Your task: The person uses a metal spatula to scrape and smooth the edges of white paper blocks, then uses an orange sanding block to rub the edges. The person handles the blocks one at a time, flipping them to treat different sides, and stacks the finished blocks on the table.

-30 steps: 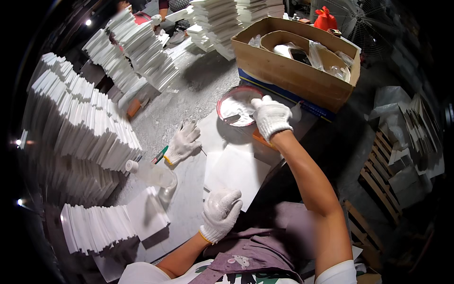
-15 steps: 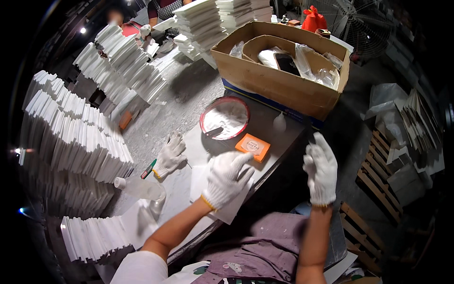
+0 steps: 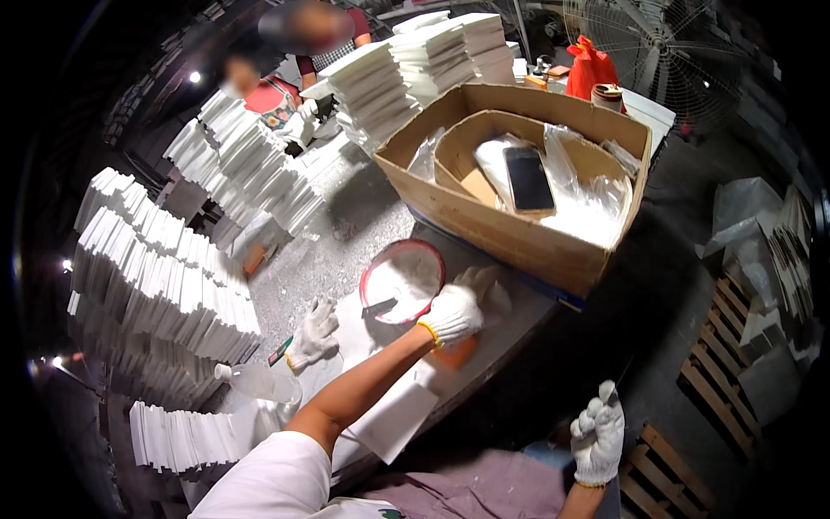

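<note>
My left hand (image 3: 458,313), in a white knit glove, reaches past the red-rimmed bowl (image 3: 367,281) toward the cardboard box. Its fingers are blurred, and the small white bottle that stood there is not plainly visible. White powder or paste (image 3: 406,277) fills the bowl, and a dark flat blade (image 3: 379,307) rests at its edge. Below my left wrist lies an orange block (image 3: 456,353), partly covered by the hand. A white sheet (image 3: 393,419) lies near the front edge. Off the table's right side, my right hand (image 3: 598,437), also gloved, has its fingers curled together; what they hold, if anything, is hidden.
The cardboard box (image 3: 501,203) holds plastic bags and a phone (image 3: 527,180). A loose glove (image 3: 315,333) and a clear bottle (image 3: 264,383) lie left. Tall stacks of white sheets (image 3: 164,277) line the left. Wooden pallets (image 3: 718,389) stand right. Two people work behind.
My left hand has moved forward from the white sheet, over the orange block, to where the small bottle stood. My right hand has lowered and its fingers have curled. The view has shifted.
</note>
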